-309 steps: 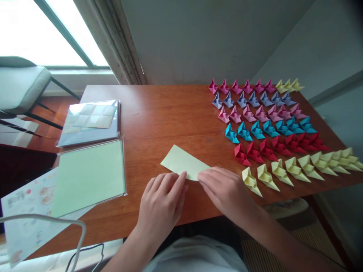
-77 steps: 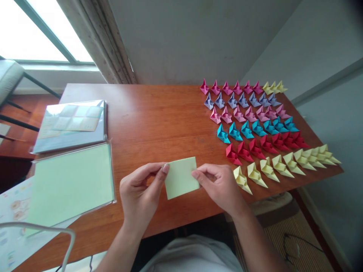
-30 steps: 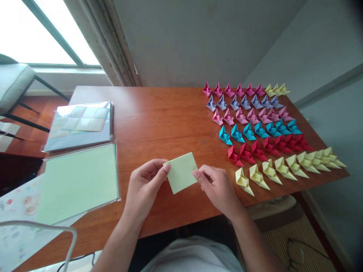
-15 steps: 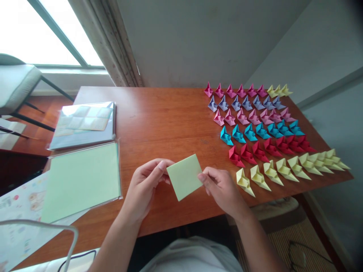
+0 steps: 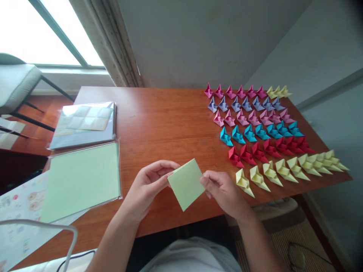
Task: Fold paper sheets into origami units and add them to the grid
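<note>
A pale green square of paper (image 5: pixel 187 184), apparently folded, is held up above the front of the table, tilted with one corner toward me. My right hand (image 5: pixel 222 190) pinches its right edge between thumb and fingers. At the upper left edge, my left hand (image 5: pixel 153 185) has its thumb at the paper, with the fingers curled partly behind. To the right of my hands runs a row of pale yellow folded paper boats (image 5: pixel 258 178). Behind it stand rows of red boats (image 5: pixel 258 152), blue boats (image 5: pixel 249 133), pink boats (image 5: pixel 242 117), lilac boats (image 5: pixel 236 104) and magenta boats (image 5: pixel 230 91).
On the left of the wooden table (image 5: pixel 159 124) lie a pack of light green paper (image 5: pixel 82 181) and a plastic-wrapped pack (image 5: pixel 82 124). A printed sheet (image 5: pixel 22 211) and a white bent tube (image 5: pixel 42 223) are at the lower left. A chair (image 5: pixel 18 88) stands beyond.
The green paper has turned slightly and its lower corner has moved down toward me. My left thumb has shifted along its upper left edge.
</note>
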The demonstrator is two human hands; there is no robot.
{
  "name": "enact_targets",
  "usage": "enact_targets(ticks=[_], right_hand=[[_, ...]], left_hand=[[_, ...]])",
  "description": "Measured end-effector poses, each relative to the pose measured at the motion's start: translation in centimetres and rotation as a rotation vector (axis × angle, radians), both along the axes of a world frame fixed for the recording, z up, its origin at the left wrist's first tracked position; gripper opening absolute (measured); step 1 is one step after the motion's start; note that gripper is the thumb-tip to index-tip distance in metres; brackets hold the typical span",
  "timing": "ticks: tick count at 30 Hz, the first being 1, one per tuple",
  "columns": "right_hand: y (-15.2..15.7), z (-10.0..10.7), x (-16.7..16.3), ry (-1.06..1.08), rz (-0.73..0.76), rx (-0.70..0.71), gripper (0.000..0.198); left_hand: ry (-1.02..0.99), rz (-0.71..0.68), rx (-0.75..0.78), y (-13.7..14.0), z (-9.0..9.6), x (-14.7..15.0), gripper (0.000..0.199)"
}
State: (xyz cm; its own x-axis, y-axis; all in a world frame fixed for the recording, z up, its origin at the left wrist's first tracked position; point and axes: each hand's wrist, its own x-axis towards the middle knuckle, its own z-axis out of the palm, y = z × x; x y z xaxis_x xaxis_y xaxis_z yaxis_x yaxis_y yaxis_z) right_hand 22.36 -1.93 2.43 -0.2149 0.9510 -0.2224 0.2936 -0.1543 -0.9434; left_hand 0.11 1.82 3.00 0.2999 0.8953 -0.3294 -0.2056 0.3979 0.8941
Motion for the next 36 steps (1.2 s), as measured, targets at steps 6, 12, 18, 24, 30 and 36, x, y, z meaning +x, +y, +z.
enact_targets(ticks=[6,12,18,24,30,36], right_hand=[[-0.1,1.0,0.1,-0.090,0.143,0.046,0.049],[-0.3,0.7,-1.0,-0.131,0.237,0.089,0.047],[-0.4,0.5,-1.8,-0.170,0.225,0.125,0.043],[-0.3,0.6,-1.8,-0.218,0.202,0.146,0.033],[-1.5,1.5,-3.4,-0.259,0.001,0.389,0.054],[-2.2,1.9,-5.7,-0.532,-0.028,0.595,0.054]], left_hand=[[0.028,-0.106,-0.007,-0.1,0.3,0.3,0.026],[0.021,-0.188,-0.045,-0.2,0.6,0.6,0.020],[0.103,-0.124,0.021,-0.1,0.9,0.8,0.023],[0.265,-0.049,0.181,-0.1,0.3,0.7,0.020],[0.624,0.002,0.506,-0.3,-0.6,0.8,0.017],[0.933,-0.088,0.717,-0.1,-0.8,1.2,0.019]])
